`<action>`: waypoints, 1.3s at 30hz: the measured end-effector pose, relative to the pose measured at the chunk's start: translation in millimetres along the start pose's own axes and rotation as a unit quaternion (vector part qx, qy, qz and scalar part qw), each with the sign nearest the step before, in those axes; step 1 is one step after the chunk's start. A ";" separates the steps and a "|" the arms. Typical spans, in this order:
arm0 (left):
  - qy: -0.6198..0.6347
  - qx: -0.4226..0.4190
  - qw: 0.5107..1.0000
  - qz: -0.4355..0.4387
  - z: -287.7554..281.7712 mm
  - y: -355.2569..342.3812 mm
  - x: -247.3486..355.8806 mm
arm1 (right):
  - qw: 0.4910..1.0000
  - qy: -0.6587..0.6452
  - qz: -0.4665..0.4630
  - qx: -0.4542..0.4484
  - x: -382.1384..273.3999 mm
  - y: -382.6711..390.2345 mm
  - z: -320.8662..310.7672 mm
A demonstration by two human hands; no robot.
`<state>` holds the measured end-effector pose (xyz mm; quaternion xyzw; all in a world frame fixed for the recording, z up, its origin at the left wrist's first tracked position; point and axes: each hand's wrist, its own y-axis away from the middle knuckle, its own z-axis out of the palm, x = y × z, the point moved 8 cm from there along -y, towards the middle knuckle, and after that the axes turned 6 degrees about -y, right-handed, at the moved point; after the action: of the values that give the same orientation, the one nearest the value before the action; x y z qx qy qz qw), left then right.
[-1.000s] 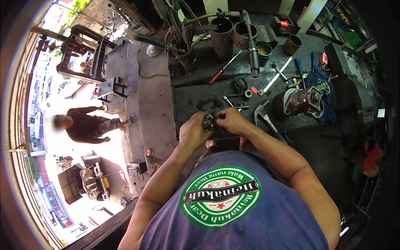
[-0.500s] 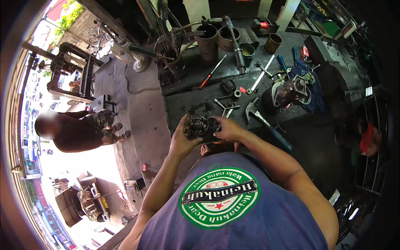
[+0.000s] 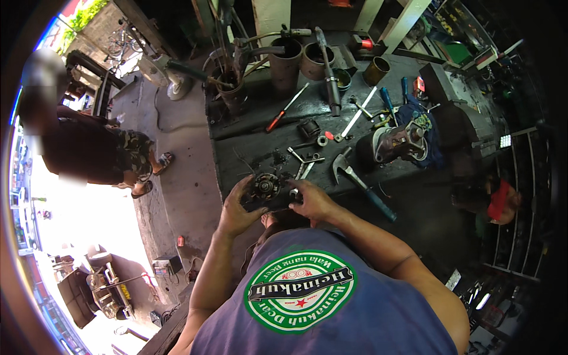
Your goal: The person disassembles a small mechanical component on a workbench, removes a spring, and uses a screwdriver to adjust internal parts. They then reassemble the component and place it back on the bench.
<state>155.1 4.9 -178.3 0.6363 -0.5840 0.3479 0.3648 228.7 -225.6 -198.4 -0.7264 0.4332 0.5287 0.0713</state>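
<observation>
A round, dark, greasy motor part (image 3: 265, 186) with a ringed metal centre is at the near edge of the black workbench (image 3: 248, 142). My left hand (image 3: 236, 207) curves round its left side, fingertips at the rim and thumb stretched below. To the right of the part, my right hand (image 3: 312, 201) has its fingers bent toward the thumb. A small shiny bit shows at those fingertips, too small to name. Just beyond are a Y-shaped socket wrench (image 3: 306, 158) and a claw hammer (image 3: 362, 182) with a blue handle.
A grimy metal motor housing (image 3: 402, 143) stands on the right by a blue cloth (image 3: 435, 155). Farther back lie a red-handled screwdriver (image 3: 287, 107), a long steel bar (image 3: 358, 115) and several tool-filled pots (image 3: 286, 68). A person (image 3: 89, 142) stands beyond the bench's left side.
The whole view has shifted, so the bench appears farther left and lower. The person on the left has moved toward the far end. My hands stay around the round part.
</observation>
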 end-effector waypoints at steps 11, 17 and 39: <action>-0.163 -0.031 0.975 0.148 -27.2 -28.2 51.4 | 0.991 -0.103 0.043 0.070 32.8 39.1 -11.7; -0.183 0.090 0.979 -0.024 13.0 -4.2 37.0 | 0.983 -0.098 0.064 0.140 67.6 58.3 -15.3; -0.042 -0.089 0.991 -0.088 -8.1 -25.6 13.6 | 0.990 -0.083 0.085 0.083 69.9 42.9 -21.8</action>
<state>181.5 6.7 -164.0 0.6642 -0.5689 0.2342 0.4247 218.4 -303.0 -231.7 -0.6326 0.5282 0.5532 0.1219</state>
